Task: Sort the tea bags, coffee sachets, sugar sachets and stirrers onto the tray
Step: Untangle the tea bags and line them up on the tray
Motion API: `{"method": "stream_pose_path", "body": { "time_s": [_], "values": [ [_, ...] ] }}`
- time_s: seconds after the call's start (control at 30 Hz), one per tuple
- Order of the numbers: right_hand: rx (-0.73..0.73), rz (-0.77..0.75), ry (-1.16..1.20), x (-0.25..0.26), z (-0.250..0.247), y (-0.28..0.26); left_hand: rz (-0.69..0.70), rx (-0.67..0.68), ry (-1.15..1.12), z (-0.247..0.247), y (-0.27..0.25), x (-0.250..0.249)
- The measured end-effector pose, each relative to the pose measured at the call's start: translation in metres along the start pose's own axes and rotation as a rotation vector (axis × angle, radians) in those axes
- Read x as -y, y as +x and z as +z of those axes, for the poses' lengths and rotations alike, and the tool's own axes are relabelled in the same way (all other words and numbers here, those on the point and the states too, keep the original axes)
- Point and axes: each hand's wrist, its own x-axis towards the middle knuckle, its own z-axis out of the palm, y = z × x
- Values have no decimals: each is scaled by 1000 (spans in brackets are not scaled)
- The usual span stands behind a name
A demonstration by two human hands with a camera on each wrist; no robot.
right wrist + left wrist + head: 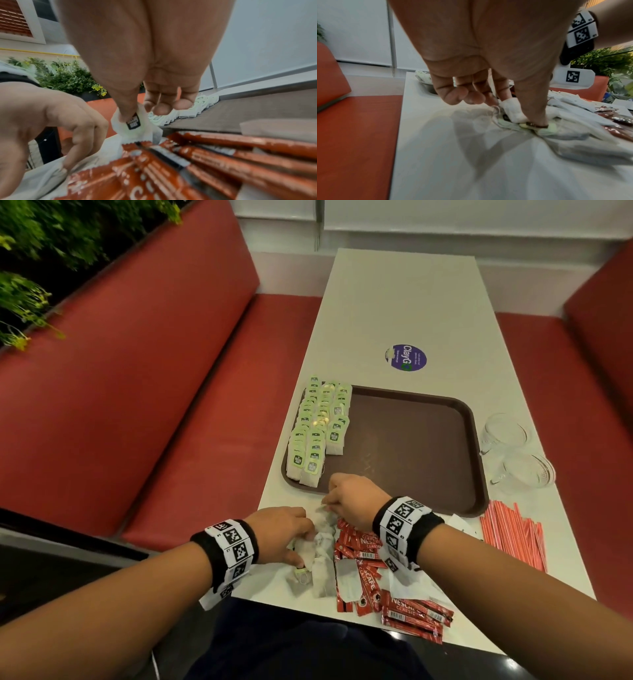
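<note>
A brown tray (421, 446) lies mid-table with rows of green-tagged tea bags (318, 426) along its left side. Loose tea bags (320, 573) are heaped near the table's front edge, beside red coffee sachets (368, 563) and white sachets (406, 582). Red-and-white stirrers (513, 534) lie to the right. My left hand (303, 542) is down in the loose heap and pinches a tea bag (513, 111) between thumb and forefinger. Just in front of the tray, my right hand (329, 503) pinches another tea bag (133, 125) by its tagged top.
Two clear glass mugs (513, 450) stand right of the tray. A purple round sticker (406, 357) is on the table beyond it. Red bench seats (191, 405) flank the table, with plants (30, 268) behind the left one.
</note>
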Motion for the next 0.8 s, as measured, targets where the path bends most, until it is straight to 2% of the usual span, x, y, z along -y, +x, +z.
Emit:
{"method": "stream_pose_path", "body": {
  "time_s": [0.2,0.4,0.53,0.7,0.8],
  "values": [
    [-95,125,191,1,-5,1,36,-31,-11,-2,2,-3],
    [-147,94,232,0,-14,-5,13,-69,-174,-12,0,-2],
    [-193,90,328,0,-17,-12,49,-182,-208,-26,-3,10],
    [-203,85,370,-2,-20,-14,-13,-434,-300,-44,-4,16],
    [-210,97,429,-6,-20,-16,-26,-464,-344,-52,-1,16]
  ]
}}
